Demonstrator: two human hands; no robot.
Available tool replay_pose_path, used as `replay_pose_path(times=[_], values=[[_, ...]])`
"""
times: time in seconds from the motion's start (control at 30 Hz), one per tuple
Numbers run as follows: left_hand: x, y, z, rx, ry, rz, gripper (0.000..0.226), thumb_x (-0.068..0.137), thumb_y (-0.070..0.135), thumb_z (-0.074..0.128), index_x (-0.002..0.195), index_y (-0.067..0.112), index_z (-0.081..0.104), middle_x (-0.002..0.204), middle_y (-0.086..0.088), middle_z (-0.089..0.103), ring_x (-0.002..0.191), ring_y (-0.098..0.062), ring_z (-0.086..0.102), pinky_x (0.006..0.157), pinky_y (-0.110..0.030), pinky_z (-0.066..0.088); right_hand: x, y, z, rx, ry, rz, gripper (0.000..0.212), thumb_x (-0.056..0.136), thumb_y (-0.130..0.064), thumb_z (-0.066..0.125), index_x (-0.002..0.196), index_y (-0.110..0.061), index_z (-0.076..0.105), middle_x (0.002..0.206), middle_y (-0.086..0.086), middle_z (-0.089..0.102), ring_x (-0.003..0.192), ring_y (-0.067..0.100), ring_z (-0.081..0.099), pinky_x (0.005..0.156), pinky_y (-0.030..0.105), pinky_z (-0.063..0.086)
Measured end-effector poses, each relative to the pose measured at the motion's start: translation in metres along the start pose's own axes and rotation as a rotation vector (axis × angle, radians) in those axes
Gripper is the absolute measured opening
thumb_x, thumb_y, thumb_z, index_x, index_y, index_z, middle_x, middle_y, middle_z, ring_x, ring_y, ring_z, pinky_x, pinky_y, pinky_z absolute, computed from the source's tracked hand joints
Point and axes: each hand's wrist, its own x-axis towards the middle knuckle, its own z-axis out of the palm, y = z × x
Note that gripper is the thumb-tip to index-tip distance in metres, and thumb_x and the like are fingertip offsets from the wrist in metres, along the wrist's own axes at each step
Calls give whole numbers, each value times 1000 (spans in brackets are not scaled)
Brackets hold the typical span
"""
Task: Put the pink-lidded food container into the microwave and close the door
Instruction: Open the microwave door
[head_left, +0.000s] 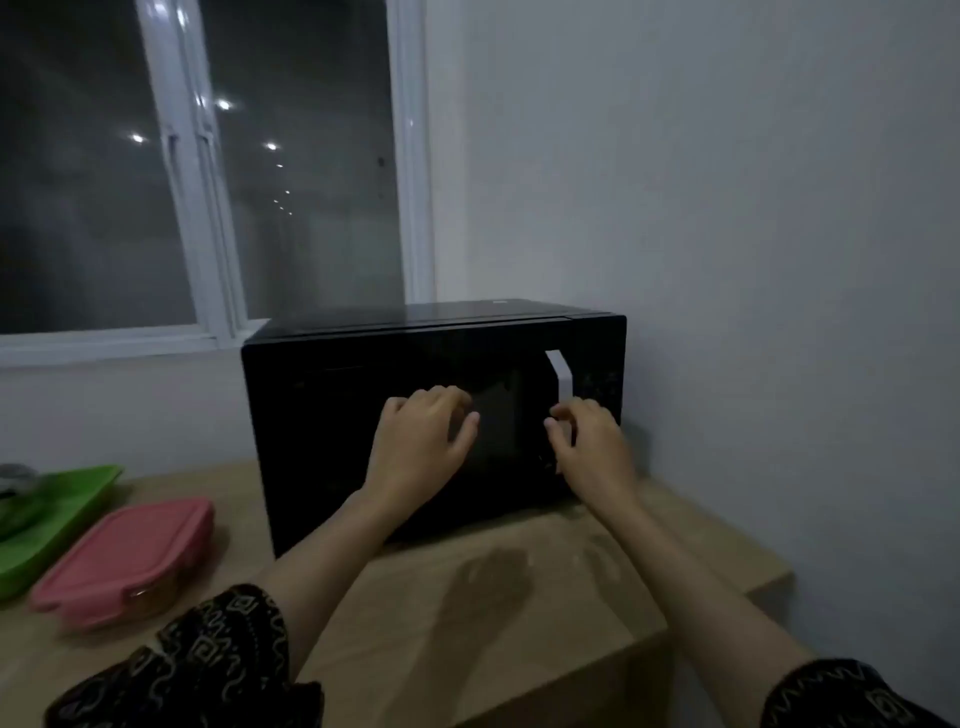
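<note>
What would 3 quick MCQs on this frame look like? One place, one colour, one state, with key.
1. Where is the pink-lidded container?
A. inside the microwave
B. on the table left of the microwave
C. on the window sill

2. What colour is the tray behind the container?
A. green
B. blue
C. white

3. What state is the microwave door in?
A. wide open
C. removed
B. shut

Key: 1 B, it lies on the wooden table, apart from the microwave's left side. 2 A, the tray is bright green. 3 B, the door sits flush with the front, with the left hand and right hand raised in front of it, empty.
</note>
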Motion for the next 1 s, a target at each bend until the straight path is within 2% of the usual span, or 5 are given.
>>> replay_pose_path(times=[0.17, 0.37, 0.57, 0.8, 1.0], values=[[58, 18, 41, 10, 62, 109, 32, 90, 31, 52, 117, 16, 60, 114, 0, 63, 108, -19, 57, 88, -31, 38, 29, 41, 17, 169, 118, 141, 29, 93, -27, 51, 116, -9, 55, 116, 11, 56, 105, 26, 56, 89, 40, 48], [121, 18, 65, 202, 247, 166, 37, 85, 35, 48, 113, 15, 62, 113, -2, 66, 107, -22, 60, 90, -33, 32, 71, 42, 32, 346, 131, 117, 27, 95, -39, 44, 103, -15, 55, 98, 0, 56, 85, 14, 54, 69, 26, 42], [154, 16, 67, 294, -11, 28, 47, 94, 48, 35, 117, 16, 61, 117, -6, 66, 109, -28, 59, 86, -38, 40, 97, 37, 44, 580, 102, 222, 43, 95, -43, 44, 81, -5, 61, 68, 3, 60, 64, 17, 59, 61, 35, 48], [168, 24, 62, 286, -232, -4, 56, 95, 55, 22, 128, 20, 52, 132, -4, 58, 117, -28, 56, 85, -37, 43, 101, 36, 44, 881, -47, 402, 52, 94, -47, 44, 56, -12, 50, 46, 1, 47, 34, 9, 43, 36, 21, 37], [169, 25, 48, 271, -369, -27, 56, 95, 58, 20, 140, 30, 38, 148, 4, 42, 128, -28, 47, 94, -42, 40, 103, 31, 50, 892, 49, 424, 52, 88, -51, 51, 51, -14, 49, 46, 0, 45, 41, 13, 41, 46, 27, 33]])
